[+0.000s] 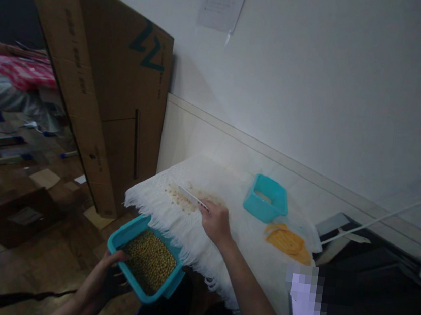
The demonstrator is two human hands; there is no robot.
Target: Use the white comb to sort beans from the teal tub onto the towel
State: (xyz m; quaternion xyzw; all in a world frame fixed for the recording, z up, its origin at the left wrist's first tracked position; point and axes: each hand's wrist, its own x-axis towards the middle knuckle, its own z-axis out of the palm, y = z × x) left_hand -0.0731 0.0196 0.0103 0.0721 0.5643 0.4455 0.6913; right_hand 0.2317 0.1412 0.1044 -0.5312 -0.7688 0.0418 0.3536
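My left hand (103,280) grips the near rim of a teal rectangular container (130,230) filled with yellowish beans (149,261), held just below the fringed edge of a white cloth (229,190). My right hand (215,223) rests on the cloth, closed on a thin white stick (192,196) that points left into a scatter of loose beans (180,198) lying on the cloth.
A second, smaller teal container (267,197) stands on the cloth near the wall, with an orange net-like bag (286,241) beside it. A large cardboard box (107,93) leans against the wall at left. A white cable (387,215) and a dark surface (372,279) lie at right.
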